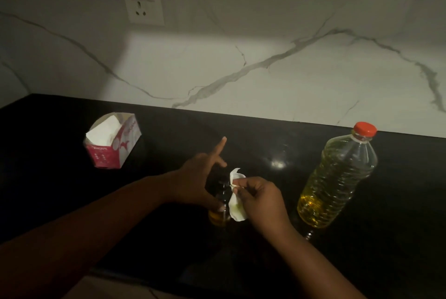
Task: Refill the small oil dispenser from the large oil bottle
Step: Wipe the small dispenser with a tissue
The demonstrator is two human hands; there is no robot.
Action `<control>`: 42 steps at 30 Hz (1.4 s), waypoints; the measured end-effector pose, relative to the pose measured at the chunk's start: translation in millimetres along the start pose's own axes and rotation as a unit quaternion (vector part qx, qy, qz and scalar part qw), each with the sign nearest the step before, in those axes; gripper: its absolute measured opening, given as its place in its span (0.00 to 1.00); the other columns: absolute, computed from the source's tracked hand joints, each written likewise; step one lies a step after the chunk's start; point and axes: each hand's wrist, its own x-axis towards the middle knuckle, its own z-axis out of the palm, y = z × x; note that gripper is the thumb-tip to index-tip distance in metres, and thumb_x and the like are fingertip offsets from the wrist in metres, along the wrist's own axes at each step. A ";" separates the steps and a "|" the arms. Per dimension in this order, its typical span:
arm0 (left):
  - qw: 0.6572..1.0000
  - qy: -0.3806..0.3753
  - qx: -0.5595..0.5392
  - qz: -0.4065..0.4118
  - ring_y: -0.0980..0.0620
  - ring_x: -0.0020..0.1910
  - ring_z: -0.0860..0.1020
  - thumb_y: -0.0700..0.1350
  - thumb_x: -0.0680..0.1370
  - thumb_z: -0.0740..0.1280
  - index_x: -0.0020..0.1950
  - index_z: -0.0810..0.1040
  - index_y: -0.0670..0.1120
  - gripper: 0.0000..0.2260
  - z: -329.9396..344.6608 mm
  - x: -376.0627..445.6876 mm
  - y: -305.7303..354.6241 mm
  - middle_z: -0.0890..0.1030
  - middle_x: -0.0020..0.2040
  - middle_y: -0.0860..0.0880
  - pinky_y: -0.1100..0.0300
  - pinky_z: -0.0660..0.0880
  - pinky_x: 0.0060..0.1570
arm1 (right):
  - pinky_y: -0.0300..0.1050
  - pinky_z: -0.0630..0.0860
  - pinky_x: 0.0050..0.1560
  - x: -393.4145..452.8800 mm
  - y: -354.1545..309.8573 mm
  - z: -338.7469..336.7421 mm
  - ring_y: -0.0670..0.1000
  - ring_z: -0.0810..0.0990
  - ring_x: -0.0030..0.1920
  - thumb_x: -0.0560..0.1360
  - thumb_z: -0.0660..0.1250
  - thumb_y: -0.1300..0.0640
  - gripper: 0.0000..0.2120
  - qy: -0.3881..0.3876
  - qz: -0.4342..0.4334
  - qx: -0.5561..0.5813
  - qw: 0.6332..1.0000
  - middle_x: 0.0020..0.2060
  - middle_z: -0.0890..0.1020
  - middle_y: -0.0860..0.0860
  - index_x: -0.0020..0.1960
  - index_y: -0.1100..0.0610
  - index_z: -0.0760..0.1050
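Dispenser (220, 204), small with a dark top, stands near centre on the black counter (398, 238); likely oily and slick. Left hand (195, 178) holds it around the body, forefinger extended. Right hand (259, 198) pinches a tissue (236, 204) against its side. Large oil bottle (337, 178), capped, stands right: heavy, pliable, best gripped mid-body. Tissue box (112, 140) far left; marble wall (265, 57) behind.

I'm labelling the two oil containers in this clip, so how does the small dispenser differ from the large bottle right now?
The small oil dispenser has a dark top; the large oil bottle is clear plastic with a red cap. The dispenser is much smaller. The dispenser is held by the left hand while the right hand presses a tissue against it; the bottle stands untouched to the right. Both hold yellow oil and stand upright on the black counter.
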 end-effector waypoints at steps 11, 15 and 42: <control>0.999 0.027 -0.024 -0.020 0.60 0.57 0.78 0.53 0.65 0.79 0.79 0.44 0.55 0.55 11.6 -1.3 1.3 0.82 0.55 0.57 0.52 0.70 0.67 | 0.24 0.69 0.44 2.4 -1.4 1.7 0.40 0.79 0.46 0.74 0.68 0.61 0.08 -0.013 -0.009 -0.026 1.000 0.44 0.80 0.41 0.49 0.52 0.83; 0.992 -0.007 -0.119 -0.034 0.61 0.55 0.79 0.41 0.68 0.78 0.79 0.45 0.54 0.52 13.8 -1.2 3.0 0.82 0.57 0.55 0.62 0.74 0.60 | 0.33 0.74 0.51 4.7 -3.4 1.9 0.43 0.80 0.50 0.74 0.68 0.60 0.08 -0.017 -0.006 -0.031 0.999 0.48 0.82 0.45 0.50 0.52 0.83; 0.995 0.041 -0.005 -0.088 0.58 0.62 0.69 0.58 0.64 0.79 0.78 0.42 0.60 0.55 -4.7 -11.4 5.2 0.72 0.60 0.58 0.55 0.67 0.67 | 0.37 0.77 0.46 19.9 -3.5 -6.8 0.42 0.81 0.44 0.72 0.70 0.63 0.09 -0.092 -0.007 0.009 0.996 0.42 0.82 0.43 0.46 0.51 0.83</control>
